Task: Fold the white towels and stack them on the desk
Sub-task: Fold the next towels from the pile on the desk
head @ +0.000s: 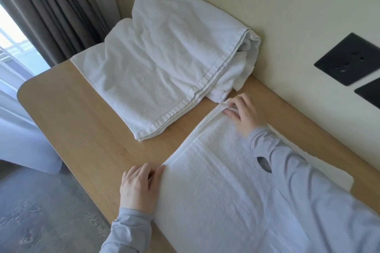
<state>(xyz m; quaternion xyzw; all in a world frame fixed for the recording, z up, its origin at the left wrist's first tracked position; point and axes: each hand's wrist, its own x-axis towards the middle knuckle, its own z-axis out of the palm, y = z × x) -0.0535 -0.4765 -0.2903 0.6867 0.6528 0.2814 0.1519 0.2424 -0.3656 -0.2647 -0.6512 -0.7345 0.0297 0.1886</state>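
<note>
The person has one towel (216, 187) spread flat on the desk (86, 129), near side, running from the front edge back toward the wall (287, 16). The right hand (243, 112) is at the far corner with fingers curled in, pinching the hem there. The left hand (139, 186) sits at the left edge of the same towel, fingers mostly straight and close together; it looks like it's pressing or lightly holding the hem, but whether anything is actually gripped can't be told from here.

Further back there's a loose pile (164, 61) of more white towels, half folded, bunched up against the wall corner, just beside the flat one without clearly touching it.

Handling-wise it's terry cloth, so probably soft, floppy, light and not slippery. It won't hold any shape by itself, so corners and hems are the places to grab, both hands at once, or the layers will likely sag and go crooked.

No labels, tags or writing readable anywhere. The dark sockets (349, 58) on the wall show no text either.
</note>
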